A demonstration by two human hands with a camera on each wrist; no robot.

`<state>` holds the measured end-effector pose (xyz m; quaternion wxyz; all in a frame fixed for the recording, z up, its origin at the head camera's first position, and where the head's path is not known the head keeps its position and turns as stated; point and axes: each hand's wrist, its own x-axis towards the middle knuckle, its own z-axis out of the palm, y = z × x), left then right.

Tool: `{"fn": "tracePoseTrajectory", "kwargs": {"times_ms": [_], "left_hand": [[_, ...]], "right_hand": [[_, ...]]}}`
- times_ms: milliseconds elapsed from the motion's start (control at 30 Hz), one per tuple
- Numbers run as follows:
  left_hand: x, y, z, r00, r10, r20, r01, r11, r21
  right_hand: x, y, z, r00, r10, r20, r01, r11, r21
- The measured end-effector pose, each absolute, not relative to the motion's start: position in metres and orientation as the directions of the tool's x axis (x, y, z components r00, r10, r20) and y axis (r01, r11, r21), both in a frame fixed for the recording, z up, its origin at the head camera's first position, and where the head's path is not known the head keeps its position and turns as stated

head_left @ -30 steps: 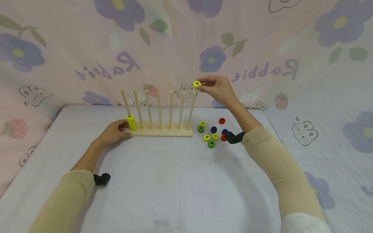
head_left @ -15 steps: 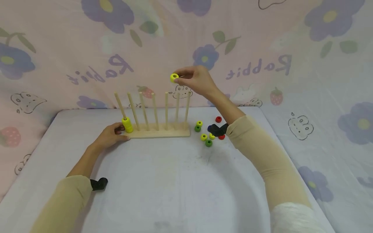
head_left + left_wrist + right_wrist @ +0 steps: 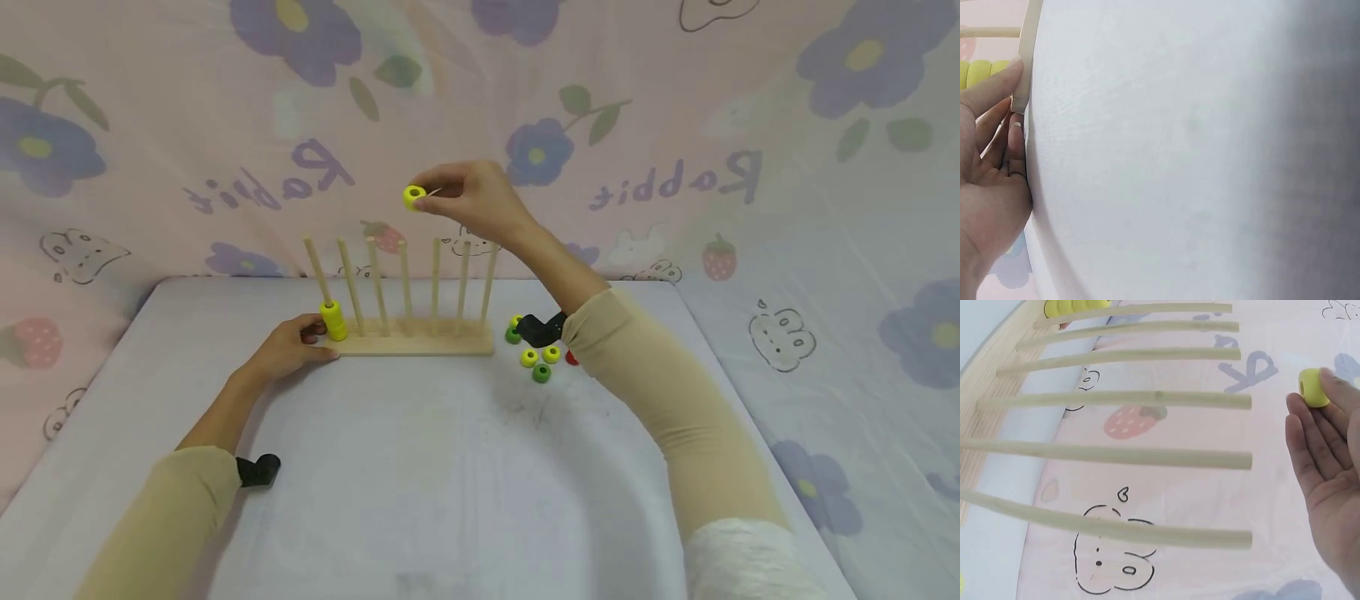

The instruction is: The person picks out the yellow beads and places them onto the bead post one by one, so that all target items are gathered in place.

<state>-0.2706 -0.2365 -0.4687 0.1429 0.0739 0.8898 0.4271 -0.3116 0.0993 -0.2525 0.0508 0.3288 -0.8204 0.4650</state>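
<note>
A wooden peg rack with several upright pegs stands on the table. Yellow beads are stacked on its leftmost peg. My left hand grips the left end of the rack's base; in the left wrist view its thumb lies against the base edge. Between thumb and fingertips, my right hand pinches one yellow bead, raised above the pegs near the rack's middle. The bead's hole shows in the right wrist view, apart from the peg tips.
Loose yellow beads, green beads and a partly hidden red bead lie right of the rack. My right forearm covers part of that group. A patterned cloth hangs behind the white table.
My right hand has carried the yellow bead leftward and slightly up, from above the rightmost peg to above the middle pegs. The left hand keeps its grip on the base.
</note>
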Motion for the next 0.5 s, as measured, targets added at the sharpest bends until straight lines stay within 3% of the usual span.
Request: {"fn": "tracePoseTrajectory", "kwargs": {"times_ms": [500], "left_hand": [[-0.273,-0.235,-0.471,-0.949,0.257,-0.183,0.016,0.62,0.784]], "right_hand": [[-0.319,0.065,-0.256,-0.742,-0.541,0.395,-0.612,0.309,-0.728]]}}
